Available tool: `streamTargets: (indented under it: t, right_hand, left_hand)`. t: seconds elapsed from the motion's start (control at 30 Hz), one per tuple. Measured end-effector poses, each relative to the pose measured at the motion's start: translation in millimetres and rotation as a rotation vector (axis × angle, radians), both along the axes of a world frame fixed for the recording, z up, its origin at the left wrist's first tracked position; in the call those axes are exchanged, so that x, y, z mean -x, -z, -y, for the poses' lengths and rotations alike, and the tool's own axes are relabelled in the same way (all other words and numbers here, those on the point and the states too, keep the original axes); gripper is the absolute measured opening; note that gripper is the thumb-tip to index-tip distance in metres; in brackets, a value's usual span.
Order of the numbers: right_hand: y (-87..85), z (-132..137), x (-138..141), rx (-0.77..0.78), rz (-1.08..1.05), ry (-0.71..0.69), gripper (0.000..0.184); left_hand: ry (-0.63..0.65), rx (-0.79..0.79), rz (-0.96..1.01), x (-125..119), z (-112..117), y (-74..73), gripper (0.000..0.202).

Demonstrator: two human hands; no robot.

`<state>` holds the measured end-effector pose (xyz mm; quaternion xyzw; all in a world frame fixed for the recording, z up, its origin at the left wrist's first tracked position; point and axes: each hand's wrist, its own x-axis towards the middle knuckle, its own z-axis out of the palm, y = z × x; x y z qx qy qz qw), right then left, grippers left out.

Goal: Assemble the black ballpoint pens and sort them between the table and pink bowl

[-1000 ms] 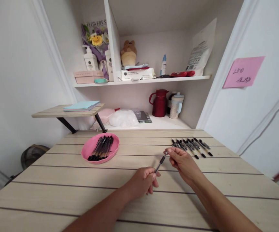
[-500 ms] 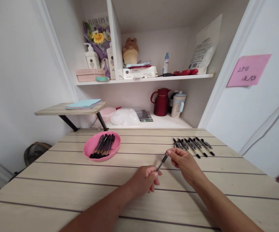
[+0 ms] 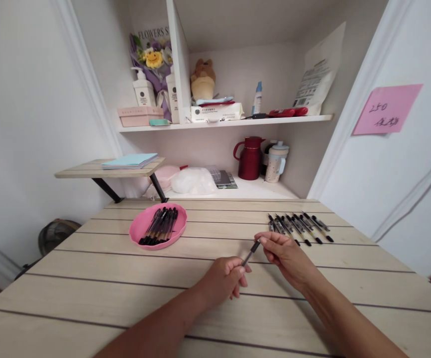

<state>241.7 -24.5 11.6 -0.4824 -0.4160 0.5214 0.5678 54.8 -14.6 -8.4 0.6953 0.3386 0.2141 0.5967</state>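
Both hands [image 3: 249, 263] partly hide the pen [image 3: 252, 251] between them.

White walls [image 3: 21, 109]; white shelving [image 3: 238, 67]; pale dark-lined tabletop [image 3: 215, 228].

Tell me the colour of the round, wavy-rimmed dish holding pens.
Pink: the dish shows best in the head view.

Hand-held pen [image 3: 254, 247], one; pink tray [image 3: 137, 227], one; tray pens [image 3: 160, 226] and loose pens [image 3: 299, 228], too overlapped to count; red jug [image 3: 250, 161], one.
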Motion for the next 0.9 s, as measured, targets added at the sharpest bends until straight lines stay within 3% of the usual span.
streamTargets:
  t: [0.1,0.23,0.4,0.9]
  right_hand:
    - [0.4,0.6,2.5,0.023,0.028,0.02,0.031]
    - [-1.8,2.6,2.0,0.01,-0.047,-0.076,0.032]
    - [1.5,1.7,0.8,0.021,-0.007,-0.012,0.028]
    - [1.7,2.3,-1.3,0.0,-0.052,-0.078,0.029]
  left_hand:
    - [-0.005,-0.001,0.005,0.2,0.1,2.0,0.033]
    - [-0.004,-0.006,0.01,0.2,0.2,3.0,0.034]
    - [-0.001,-0.006,0.019,0.0,0.2,2.3,0.033]
    - [-0.001,-0.007,-0.001,-0.8,-1.2,3.8,0.033]
